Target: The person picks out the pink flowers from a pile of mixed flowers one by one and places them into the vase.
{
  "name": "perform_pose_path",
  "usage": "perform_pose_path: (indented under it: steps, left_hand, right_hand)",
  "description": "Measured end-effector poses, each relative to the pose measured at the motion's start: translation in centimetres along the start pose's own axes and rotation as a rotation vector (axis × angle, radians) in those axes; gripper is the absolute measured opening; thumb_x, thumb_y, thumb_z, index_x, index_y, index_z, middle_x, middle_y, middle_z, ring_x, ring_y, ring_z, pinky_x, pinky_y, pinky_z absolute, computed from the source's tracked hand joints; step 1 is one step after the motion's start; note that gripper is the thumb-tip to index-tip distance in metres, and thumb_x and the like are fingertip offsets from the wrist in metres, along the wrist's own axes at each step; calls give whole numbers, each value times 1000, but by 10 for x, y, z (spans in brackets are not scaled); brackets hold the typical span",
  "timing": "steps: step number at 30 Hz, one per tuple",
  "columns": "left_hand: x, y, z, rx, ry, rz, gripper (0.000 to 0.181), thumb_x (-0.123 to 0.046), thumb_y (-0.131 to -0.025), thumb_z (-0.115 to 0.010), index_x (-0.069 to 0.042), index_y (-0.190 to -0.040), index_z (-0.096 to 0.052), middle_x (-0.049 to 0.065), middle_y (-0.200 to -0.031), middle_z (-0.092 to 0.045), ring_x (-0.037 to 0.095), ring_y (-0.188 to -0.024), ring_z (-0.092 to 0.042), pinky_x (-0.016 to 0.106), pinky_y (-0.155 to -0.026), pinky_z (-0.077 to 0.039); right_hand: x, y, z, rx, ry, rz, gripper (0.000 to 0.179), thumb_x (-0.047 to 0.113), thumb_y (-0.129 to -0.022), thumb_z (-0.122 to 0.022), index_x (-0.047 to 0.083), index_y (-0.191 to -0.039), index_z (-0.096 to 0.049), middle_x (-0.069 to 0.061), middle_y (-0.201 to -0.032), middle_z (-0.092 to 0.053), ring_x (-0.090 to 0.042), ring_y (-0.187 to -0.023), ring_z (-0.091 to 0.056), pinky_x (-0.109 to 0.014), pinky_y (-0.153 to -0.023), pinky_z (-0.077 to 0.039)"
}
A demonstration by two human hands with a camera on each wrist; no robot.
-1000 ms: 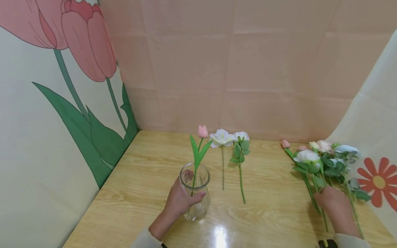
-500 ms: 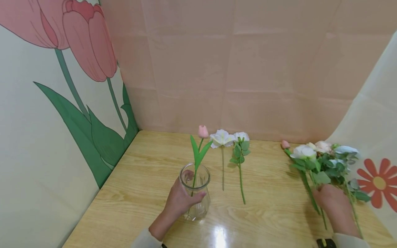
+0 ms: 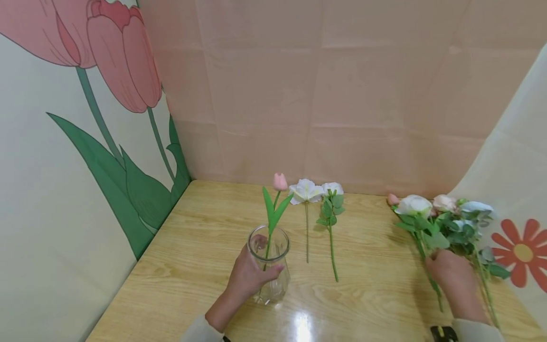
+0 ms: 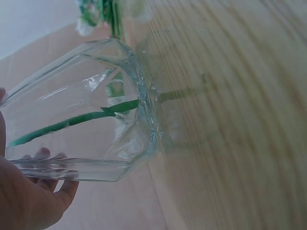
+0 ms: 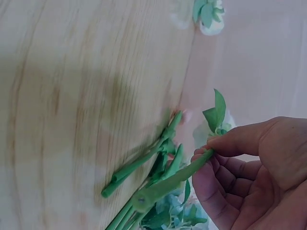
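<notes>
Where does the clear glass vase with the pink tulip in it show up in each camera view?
Head: clear glass vase low, left of centre, gripped by the left hand.
Left wrist: fills the left half, lying sideways in frame, green stem inside.
Right wrist: not in view.
Shared landmark: the light wooden table.

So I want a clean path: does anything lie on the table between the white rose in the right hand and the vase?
Yes. Two loose stems, a white flower and a leafy rose, lie between the rose and the vase.
</notes>
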State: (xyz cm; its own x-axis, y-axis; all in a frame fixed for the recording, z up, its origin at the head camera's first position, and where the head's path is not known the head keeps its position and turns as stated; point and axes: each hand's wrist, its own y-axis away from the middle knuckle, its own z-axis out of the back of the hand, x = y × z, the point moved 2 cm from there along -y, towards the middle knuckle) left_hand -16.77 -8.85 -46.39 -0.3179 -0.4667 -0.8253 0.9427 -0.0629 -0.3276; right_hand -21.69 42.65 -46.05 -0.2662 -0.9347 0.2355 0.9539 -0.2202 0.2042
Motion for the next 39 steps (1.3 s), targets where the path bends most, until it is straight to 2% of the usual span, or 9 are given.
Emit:
perform_pose_path:
  steps: [4, 12, 21, 30, 39]
  left_hand:
    - [0, 0, -1, -1, -13, 0, 79, -52, -73, -85, -14, -133, -50, 11, -128, -63, 36, -118, -62, 58, -94, -52]
    - [0, 0, 0, 2, -29, 8, 80, -53, -73, -84, -16, -135, -49, 11, -129, -62, 35, -118, -61, 57, -96, -51]
    - [-1, 0, 1, 10, -20, 6, 83, -52, -73, -84, -14, -137, -48, 12, -130, -61, 37, -119, -61, 60, -96, -50]
    - [0, 1, 0, 17, -3, 17, 83, -54, -74, -84, -17, -139, -47, 11, -130, -61, 37, -120, -60, 59, -96, -51]
    - [0, 0, 0, 18, -15, 21, 83, -54, -74, -84, -17, -139, -47, 9, -130, -61, 36, -120, -60, 57, -97, -51]
  right_hand:
    - [7, 1, -1, 8, -14, 25, 32, 28, -98, -47, 11, -72, -54, -8, -68, -53, -26, -64, -50, -38, -54, -38]
    - [22, 1, -2, -24, -40, 51, 33, 30, -101, -49, 6, -81, -60, -9, -71, -55, -26, -66, -52, -39, -54, -39]
    - [35, 6, -7, -92, -89, 88, 37, 26, -99, -48, 14, -63, -47, -3, -58, -45, -21, -53, -42, -34, -48, -32]
    - [42, 4, -12, -100, -101, 101, 36, 21, -96, -47, 16, -61, -45, -2, -56, -43, -20, -51, -39, -34, -47, -31]
    - [47, 3, -11, -87, -92, 108, 38, 26, -99, -48, 16, -63, -46, -3, -59, -45, -21, -53, -42, -34, -48, -32]
